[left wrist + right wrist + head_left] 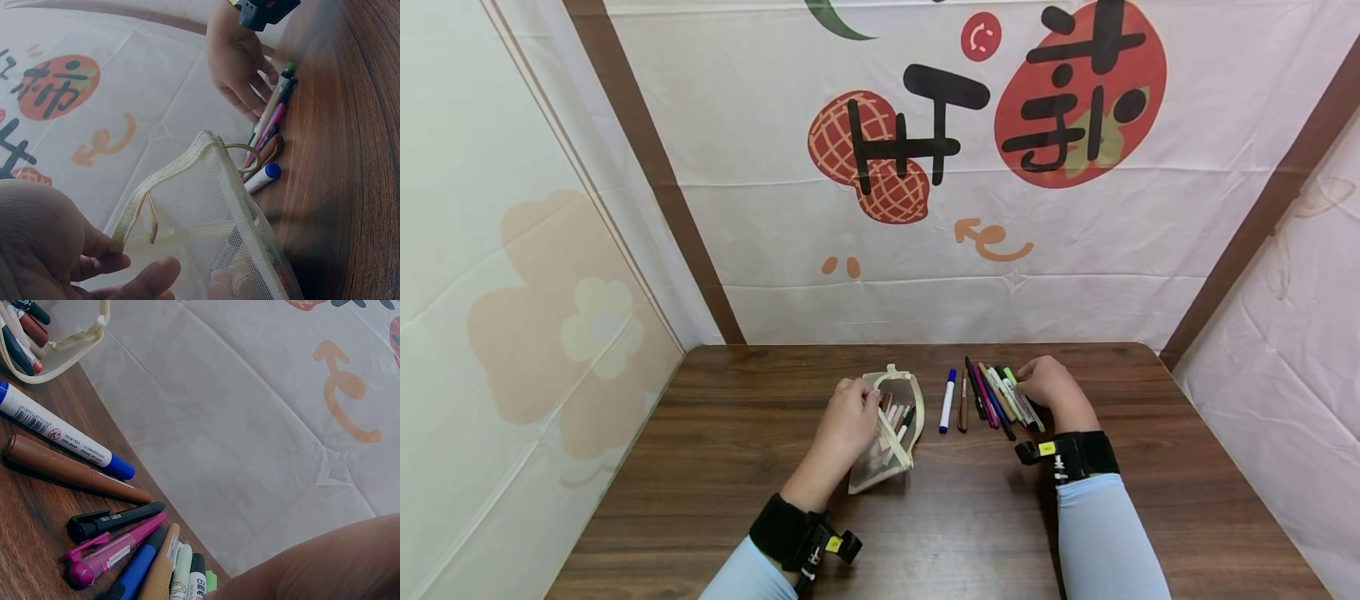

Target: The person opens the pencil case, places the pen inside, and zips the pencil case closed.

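A pale mesh pencil case [862,480] with a cream zip edge stands on the table, its mouth spread and several pens [895,417] inside. My left hand [852,421] pinches the case's rim between thumb and fingers, clearly seen in the left wrist view. To the right lies a row of loose pens, beginning with a white marker with blue ends [948,402] and a brown pen [75,469]. My right hand [1051,385] is at the row's far right end, fingers loosely bent beside a green-capped pen [1011,376]; whether they touch it is hidden.
The dark wooden table [970,525] carries the case and the pens. Behind it hangs a white printed cloth [760,242], close to the table's back edge. More cloth hangs at both sides. Black camera straps [1086,454] sit on both wrists.
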Available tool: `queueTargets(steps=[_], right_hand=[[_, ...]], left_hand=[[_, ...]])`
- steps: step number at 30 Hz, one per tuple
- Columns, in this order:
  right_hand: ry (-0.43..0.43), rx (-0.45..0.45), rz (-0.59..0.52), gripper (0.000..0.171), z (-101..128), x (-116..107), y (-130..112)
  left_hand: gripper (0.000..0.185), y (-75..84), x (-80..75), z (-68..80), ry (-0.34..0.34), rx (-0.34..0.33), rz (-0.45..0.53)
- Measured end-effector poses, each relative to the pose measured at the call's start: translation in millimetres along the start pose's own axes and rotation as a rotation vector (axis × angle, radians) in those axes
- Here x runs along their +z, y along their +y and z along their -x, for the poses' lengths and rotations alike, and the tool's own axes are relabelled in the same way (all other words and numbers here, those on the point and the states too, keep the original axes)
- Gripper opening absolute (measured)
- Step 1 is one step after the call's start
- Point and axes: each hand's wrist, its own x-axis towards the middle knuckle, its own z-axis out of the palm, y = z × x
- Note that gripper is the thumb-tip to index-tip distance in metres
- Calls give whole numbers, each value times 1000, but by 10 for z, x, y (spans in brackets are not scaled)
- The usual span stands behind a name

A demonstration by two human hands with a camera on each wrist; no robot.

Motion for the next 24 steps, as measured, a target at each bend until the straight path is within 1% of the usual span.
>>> queueTargets(steps=[7,12,17,24], right_hand=[[-10,-3,10,43,-5,21,-1],[-5,-5,18,37,-16,26,-2],[4,7,-8,30,-16,31,-7],[29,42,-59,34,35,-39,-83]], left_hand=[[26,5,-9,4,-4,1,3],[26,13,-10,6,-1,6,8],[25,16,-7,9,3,4,4],[24,14,-12,6,0,-3,2]])
